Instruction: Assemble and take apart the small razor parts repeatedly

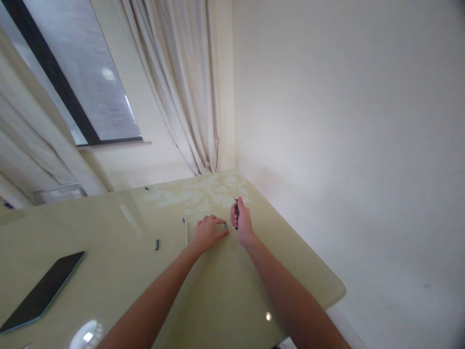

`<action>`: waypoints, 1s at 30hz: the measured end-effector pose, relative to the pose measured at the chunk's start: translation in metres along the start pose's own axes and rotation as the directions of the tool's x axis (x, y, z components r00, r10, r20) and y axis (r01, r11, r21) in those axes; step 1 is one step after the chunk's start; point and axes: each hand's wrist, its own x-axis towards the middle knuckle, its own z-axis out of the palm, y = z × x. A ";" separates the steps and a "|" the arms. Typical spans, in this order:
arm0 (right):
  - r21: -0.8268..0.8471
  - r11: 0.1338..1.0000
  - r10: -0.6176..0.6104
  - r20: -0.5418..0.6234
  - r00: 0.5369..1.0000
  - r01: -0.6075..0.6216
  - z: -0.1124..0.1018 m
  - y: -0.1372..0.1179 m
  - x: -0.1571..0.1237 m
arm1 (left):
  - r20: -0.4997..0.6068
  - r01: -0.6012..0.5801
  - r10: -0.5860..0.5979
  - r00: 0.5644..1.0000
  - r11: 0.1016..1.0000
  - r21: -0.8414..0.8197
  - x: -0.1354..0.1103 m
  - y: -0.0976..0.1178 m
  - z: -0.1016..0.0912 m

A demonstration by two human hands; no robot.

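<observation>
My left hand (209,233) is closed in a pinch, with thumb and index finger at the two ends of a small dark bar with a pale stripe (225,226), close to the tabletop. Just to its right, my right hand (242,220) is wrapped round a slim dark tool (237,214). A thin, hooked-looking tip sticks up past the thumb; the tool's exact kind is too small to make out. Left of my left hand lies a thin white stick or cable with a dark end (186,231). Farther left is a small green-and-black bar (157,245).
A glossy pale green table (232,300) meets a white wall (345,145) along its right side. A dark flat tablet-like slab (43,291) lies at the left. One tiny dark piece (147,188) sits near the far edge, before the curtains (181,82).
</observation>
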 end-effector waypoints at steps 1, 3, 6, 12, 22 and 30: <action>-0.006 1.000 0.008 -0.019 1.000 -0.008 -0.004 0.001 0.003 | -0.003 0.022 -0.022 1.000 1.000 -0.002 0.009 0.003 0.006; -0.013 1.000 0.019 -0.047 0.999 -0.020 -0.010 0.003 0.007 | -0.017 0.063 -0.063 0.998 0.998 -0.008 0.020 0.008 0.016; -0.012 1.000 0.027 -0.067 0.997 -0.027 -0.016 0.004 0.011 | -0.045 0.067 -0.068 0.997 0.997 -0.026 0.020 0.012 0.021; -0.015 0.999 0.037 -0.046 0.998 -0.037 -0.014 0.005 0.009 | -0.074 -0.050 0.044 0.996 0.996 -0.077 -0.032 -0.033 -0.013; -0.107 0.985 0.143 0.067 0.987 -0.135 0.000 0.019 -0.006 | -0.172 0.440 -0.424 0.889 0.896 0.067 -0.120 -0.179 -0.069; -0.262 0.954 0.198 0.179 0.964 -0.147 0.011 0.019 -0.025 | -0.391 0.131 -0.219 0.894 0.962 -0.239 -0.108 -0.141 -0.058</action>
